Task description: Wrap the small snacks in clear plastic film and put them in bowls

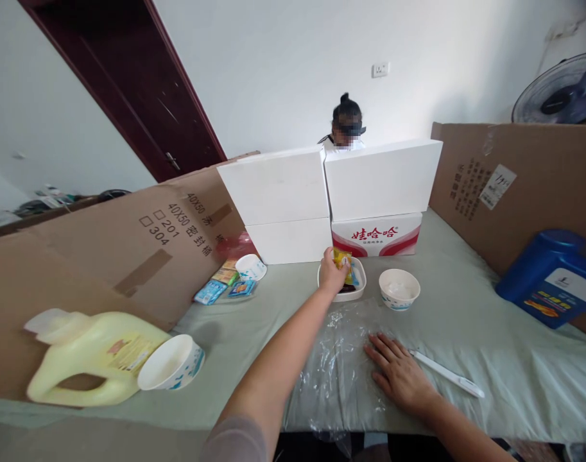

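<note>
Yellow snack packet [341,259] is pinched in the left hand [332,274], right over the white rectangular dish [357,290] that already carries a blue packet. Flat and open, the right hand [399,374] presses the clear plastic sheet [338,359] on the desk [490,346]. More small packets [225,285] lie apart, not yet moved.

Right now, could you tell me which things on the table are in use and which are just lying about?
In use: left hand on yellow packet over white dish; right hand flat on plastic sheet.

Lying about: white pen, bowl, yellow jug, blue jug.
</note>
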`<action>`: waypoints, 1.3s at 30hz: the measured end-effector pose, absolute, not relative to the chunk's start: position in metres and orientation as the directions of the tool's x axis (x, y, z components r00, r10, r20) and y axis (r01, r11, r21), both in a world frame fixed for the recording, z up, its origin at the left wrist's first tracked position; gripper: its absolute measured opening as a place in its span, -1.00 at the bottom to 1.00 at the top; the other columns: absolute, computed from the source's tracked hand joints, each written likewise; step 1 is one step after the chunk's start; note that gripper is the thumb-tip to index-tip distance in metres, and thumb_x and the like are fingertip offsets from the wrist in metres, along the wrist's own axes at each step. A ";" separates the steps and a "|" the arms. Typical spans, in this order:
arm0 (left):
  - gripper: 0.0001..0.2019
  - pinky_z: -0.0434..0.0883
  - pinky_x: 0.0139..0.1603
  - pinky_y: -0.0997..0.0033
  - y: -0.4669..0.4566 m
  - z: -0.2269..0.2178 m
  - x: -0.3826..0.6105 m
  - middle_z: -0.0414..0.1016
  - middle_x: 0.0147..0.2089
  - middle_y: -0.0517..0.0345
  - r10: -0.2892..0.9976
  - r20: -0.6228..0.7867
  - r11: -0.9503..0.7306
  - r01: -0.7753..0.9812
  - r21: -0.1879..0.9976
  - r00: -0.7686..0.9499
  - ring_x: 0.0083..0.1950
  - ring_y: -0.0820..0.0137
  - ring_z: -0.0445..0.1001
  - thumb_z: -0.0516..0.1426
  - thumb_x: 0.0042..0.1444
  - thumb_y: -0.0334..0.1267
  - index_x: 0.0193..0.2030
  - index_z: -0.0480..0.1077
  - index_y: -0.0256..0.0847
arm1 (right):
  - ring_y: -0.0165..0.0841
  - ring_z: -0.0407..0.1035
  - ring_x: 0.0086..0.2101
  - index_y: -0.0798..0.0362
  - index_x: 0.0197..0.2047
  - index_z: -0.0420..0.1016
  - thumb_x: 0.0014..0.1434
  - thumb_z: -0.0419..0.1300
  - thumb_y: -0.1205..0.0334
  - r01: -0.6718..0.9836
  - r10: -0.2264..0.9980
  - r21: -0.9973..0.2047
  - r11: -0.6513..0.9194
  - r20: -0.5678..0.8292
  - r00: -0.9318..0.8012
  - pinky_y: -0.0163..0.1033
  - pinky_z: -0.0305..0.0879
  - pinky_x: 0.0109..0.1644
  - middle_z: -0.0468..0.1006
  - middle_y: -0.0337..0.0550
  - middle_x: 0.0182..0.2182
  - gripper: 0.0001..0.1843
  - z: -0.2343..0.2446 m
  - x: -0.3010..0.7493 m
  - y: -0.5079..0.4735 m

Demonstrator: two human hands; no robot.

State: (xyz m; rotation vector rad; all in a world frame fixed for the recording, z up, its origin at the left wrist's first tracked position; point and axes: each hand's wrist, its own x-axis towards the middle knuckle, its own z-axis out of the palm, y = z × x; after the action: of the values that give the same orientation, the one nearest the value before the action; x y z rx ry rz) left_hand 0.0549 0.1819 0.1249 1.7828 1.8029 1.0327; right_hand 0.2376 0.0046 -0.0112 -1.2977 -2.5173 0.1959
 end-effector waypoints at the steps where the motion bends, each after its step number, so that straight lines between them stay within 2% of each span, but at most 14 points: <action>1: -0.39 0.31 0.09 0.27 0.189 0.124 0.065 0.34 0.15 -0.19 0.975 0.203 -0.085 0.694 0.715 -0.089 0.10 0.20 0.41 0.16 0.17 -0.21 0.31 0.03 -0.23 | -0.09 0.02 0.29 -0.07 0.34 0.15 0.31 0.03 0.04 0.772 0.814 -0.256 0.581 0.193 -0.548 0.12 0.06 0.28 0.14 -0.05 0.32 -0.44 -0.010 0.238 0.005; 5: -0.70 0.31 0.08 0.25 0.202 0.110 0.093 0.46 0.01 -0.22 0.992 0.103 -0.122 0.762 0.636 0.074 0.07 0.15 0.45 0.08 0.25 -0.18 0.04 0.36 -0.31 | -0.08 0.04 0.28 -0.07 0.34 0.16 0.30 0.04 0.05 0.773 0.821 -0.275 0.571 0.184 -0.541 0.14 0.09 0.27 0.15 -0.04 0.32 -0.44 -0.005 0.238 0.004; 8: -0.80 0.31 0.08 0.20 0.200 0.099 0.094 0.49 -0.03 -0.25 0.984 0.060 -0.172 0.802 0.572 0.168 0.06 0.10 0.45 0.10 0.21 -0.27 -0.11 0.44 -0.34 | -0.09 0.05 0.28 -0.08 0.33 0.16 0.28 0.07 0.07 0.765 0.819 -0.292 0.574 0.202 -0.537 0.14 0.08 0.27 0.17 -0.03 0.31 -0.43 -0.005 0.237 0.003; 12: -0.73 0.24 0.17 0.08 0.188 0.100 0.079 0.35 0.14 -0.29 0.971 0.107 -0.237 0.827 0.511 0.213 0.16 0.02 0.35 0.18 0.10 -0.34 -0.04 0.43 -0.34 | -0.11 0.06 0.27 -0.08 0.34 0.15 0.28 0.07 0.08 0.768 0.822 -0.295 0.569 0.217 -0.526 0.12 0.08 0.27 0.18 -0.04 0.31 -0.42 -0.005 0.237 0.002; 16: -0.67 0.19 0.25 0.18 0.154 0.112 0.062 0.31 0.17 -0.08 0.933 0.214 -0.359 0.790 0.497 0.290 0.22 0.18 0.28 0.15 0.14 -0.34 0.06 0.38 -0.21 | -0.10 0.06 0.27 -0.03 0.31 0.20 0.28 0.07 0.08 0.773 0.821 -0.276 0.570 0.204 -0.533 0.13 0.09 0.27 0.18 -0.02 0.30 -0.45 -0.005 0.237 0.003; 20: -0.87 0.34 0.08 0.31 0.082 0.104 0.034 0.48 -0.16 0.07 0.801 0.255 -0.590 0.643 0.488 0.541 -0.03 0.31 0.42 0.08 0.21 -0.31 -0.20 0.47 -0.19 | -0.10 0.04 0.28 -0.01 0.30 0.23 0.28 0.06 0.12 0.791 0.836 -0.269 0.549 0.184 -0.518 0.14 0.09 0.27 0.16 -0.02 0.31 -0.47 -0.006 0.235 0.002; 23: -0.84 0.38 0.01 0.28 0.019 0.082 -0.002 0.48 -0.32 0.13 0.635 0.184 -0.732 0.509 0.453 0.750 -0.18 0.31 0.44 0.12 0.20 -0.16 -0.29 0.47 -0.16 | -0.05 0.00 0.29 -0.01 0.28 0.26 0.25 0.10 0.13 0.815 0.866 -0.293 0.501 0.162 -0.474 0.15 0.14 0.24 0.12 0.01 0.33 -0.46 -0.004 0.237 -0.005; 26: -0.49 0.39 0.04 0.19 -0.030 0.058 -0.044 0.50 -0.17 0.04 0.619 0.123 -0.738 0.520 0.429 0.776 -0.06 0.19 0.44 0.29 -0.08 0.15 -0.10 0.43 -0.16 | -0.04 -0.07 0.31 -0.02 0.26 0.29 0.27 0.07 0.11 0.805 0.873 -0.341 0.486 0.148 -0.464 0.17 0.10 0.26 0.07 0.01 0.34 -0.50 0.002 0.249 -0.021; 28: -0.29 0.32 0.16 0.04 -0.050 0.046 -0.069 0.45 0.05 -0.08 0.611 0.087 -0.745 0.534 0.399 0.787 0.13 0.05 0.36 0.32 -0.19 0.21 0.04 0.35 -0.17 | -0.05 -0.10 0.32 -0.04 0.28 0.26 0.27 0.09 0.01 0.746 0.836 -0.395 0.536 0.126 -0.534 0.18 0.03 0.30 0.07 -0.01 0.35 -0.45 0.006 0.261 -0.034; 29: -0.28 0.27 0.21 -0.03 -0.056 0.041 -0.080 0.40 0.13 -0.11 0.607 0.067 -0.749 0.543 0.379 0.792 0.21 0.00 0.30 0.32 -0.17 0.18 0.08 0.32 -0.17 | -0.05 -0.12 0.33 -0.05 0.30 0.23 0.23 0.12 -0.06 0.706 0.805 -0.426 0.566 0.100 -0.585 0.18 0.00 0.31 0.07 -0.01 0.35 -0.39 0.007 0.268 -0.041; 31: -0.50 0.18 0.28 -0.09 -0.065 0.035 -0.095 0.32 0.24 -0.08 0.614 0.036 -0.748 0.566 0.347 0.789 0.32 0.01 0.19 0.26 0.03 -0.02 0.08 0.32 -0.14 | -0.01 -0.11 0.32 -0.08 0.33 0.17 0.13 0.22 -0.12 0.640 0.742 -0.479 0.601 0.037 -0.669 0.21 -0.03 0.33 0.08 -0.01 0.35 -0.24 0.009 0.279 -0.054; 33: -0.80 0.18 0.30 0.00 -0.069 0.032 -0.103 0.37 0.21 0.02 0.643 0.051 -0.723 0.584 0.370 0.764 0.33 0.12 0.20 0.11 0.20 -0.30 -0.03 0.37 -0.13 | -0.03 -0.04 0.31 -0.10 0.30 0.21 0.16 0.22 -0.02 0.627 0.727 -0.503 0.595 0.004 -0.687 0.20 -0.03 0.33 0.16 -0.02 0.32 -0.33 0.011 0.285 -0.065; 35: -0.82 0.27 0.24 0.16 -0.072 0.033 -0.104 0.48 0.07 0.05 0.697 0.099 -0.663 0.587 0.465 0.710 0.23 0.23 0.33 -0.01 0.25 -0.43 -0.15 0.38 -0.15 | -0.13 0.09 0.26 -0.08 0.17 0.38 0.28 0.09 0.14 0.635 0.753 -0.518 0.573 0.027 -0.658 0.13 0.05 0.31 0.32 -0.04 0.23 -0.60 0.016 0.285 -0.073; 39: -0.82 0.43 -0.17 0.44 -0.069 0.044 -0.097 0.53 -0.30 0.14 0.858 0.058 -0.385 0.565 0.730 0.510 -0.24 0.39 0.52 -0.04 0.31 -0.26 -0.25 0.34 -0.17 | -0.23 0.34 0.08 -0.02 -0.16 0.51 0.33 -0.02 0.20 0.563 0.797 -0.637 0.527 0.141 -0.587 -0.06 0.28 0.16 0.55 -0.03 -0.06 -0.74 0.032 0.279 -0.079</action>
State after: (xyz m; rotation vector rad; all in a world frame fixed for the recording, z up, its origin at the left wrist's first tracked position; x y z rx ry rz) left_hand -0.0973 -0.0694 0.0438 2.0957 1.1579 0.5753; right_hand 0.2792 -0.0793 0.0318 -1.1135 -2.3518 0.7619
